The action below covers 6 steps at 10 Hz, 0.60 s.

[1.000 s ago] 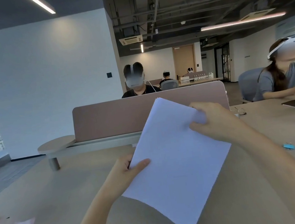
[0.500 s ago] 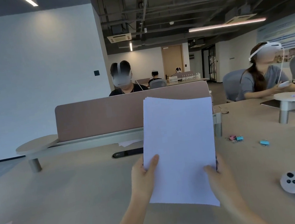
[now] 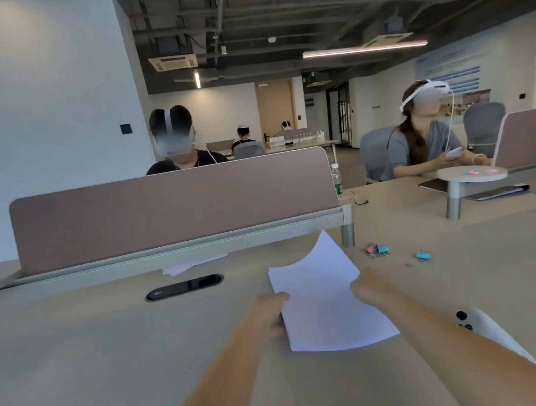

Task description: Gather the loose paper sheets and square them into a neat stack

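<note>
A white paper stack (image 3: pixel 324 300) lies low over the beige table (image 3: pixel 112 370), in the middle of the view, with its far corner curling upward. My left hand (image 3: pixel 269 313) grips the stack's left edge. My right hand (image 3: pixel 368 286) holds the right edge. Another loose white sheet (image 3: pixel 190 265) pokes out from under the divider rail, farther back and to the left.
A brown desk divider (image 3: pixel 173 207) on a metal rail crosses the table behind the paper. Pink and blue binder clips (image 3: pixel 379 250) lie to the right, a white controller (image 3: pixel 484 328) near my right forearm, a black cable slot (image 3: pixel 186 286) to the left. People sit beyond.
The stack was held upright in front of me half a second ago; both hands have now lowered and tipped it forward toward the tabletop, still gripping its sides.
</note>
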{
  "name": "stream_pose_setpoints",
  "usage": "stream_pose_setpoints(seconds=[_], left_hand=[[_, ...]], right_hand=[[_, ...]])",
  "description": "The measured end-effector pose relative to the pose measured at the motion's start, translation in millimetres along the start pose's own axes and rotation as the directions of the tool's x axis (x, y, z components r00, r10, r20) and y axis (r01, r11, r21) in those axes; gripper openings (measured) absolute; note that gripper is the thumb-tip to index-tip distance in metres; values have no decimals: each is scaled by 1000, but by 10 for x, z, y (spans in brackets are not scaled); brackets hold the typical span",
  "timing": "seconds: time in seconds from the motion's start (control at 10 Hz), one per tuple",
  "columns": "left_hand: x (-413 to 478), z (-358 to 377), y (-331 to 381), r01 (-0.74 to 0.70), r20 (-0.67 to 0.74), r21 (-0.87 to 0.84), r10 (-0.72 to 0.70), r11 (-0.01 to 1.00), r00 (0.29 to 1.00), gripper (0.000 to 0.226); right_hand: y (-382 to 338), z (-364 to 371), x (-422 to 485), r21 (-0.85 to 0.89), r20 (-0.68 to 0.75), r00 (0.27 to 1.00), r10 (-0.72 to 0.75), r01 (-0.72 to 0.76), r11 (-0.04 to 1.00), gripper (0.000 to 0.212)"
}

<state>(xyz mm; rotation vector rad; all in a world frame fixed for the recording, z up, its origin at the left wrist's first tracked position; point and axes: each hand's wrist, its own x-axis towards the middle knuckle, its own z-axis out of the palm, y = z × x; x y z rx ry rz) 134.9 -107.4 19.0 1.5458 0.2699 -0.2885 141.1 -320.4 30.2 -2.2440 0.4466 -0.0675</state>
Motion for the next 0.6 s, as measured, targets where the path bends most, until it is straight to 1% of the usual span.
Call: stream_pose_setpoints(seconds=[0.1, 0.2, 0.3, 0.4, 0.5, 0.6], left_hand=[[35, 124, 71, -9, 13, -45, 10, 999, 1000, 24], [16, 243, 33, 4, 8, -41, -4, 999, 1000, 25], [90, 312, -87, 11, -15, -74, -12, 997, 1000, 51], [6, 383, -103, -11, -56, -63, 8, 998, 998, 57], [-7, 424, -146, -31, -59, -96, 26, 995, 998, 66], [-85, 323, -112, -85, -116, -96, 74, 992, 990, 72]], right_hand=[[2, -6, 161, -74, 19, 999, 25, -24, 997, 31], [-27, -23, 243, -115, 45, 999, 15, -10, 993, 33], [-53, -18, 293, -92, 64, 998, 15, -9, 996, 27], [-31, 22, 316, -98, 40, 999, 6, -2, 995, 24], [18, 73, 331, -171, 17, 1000, -5, 8, 985, 22], [110, 92, 402, -99, -39, 998, -57, 53, 994, 27]])
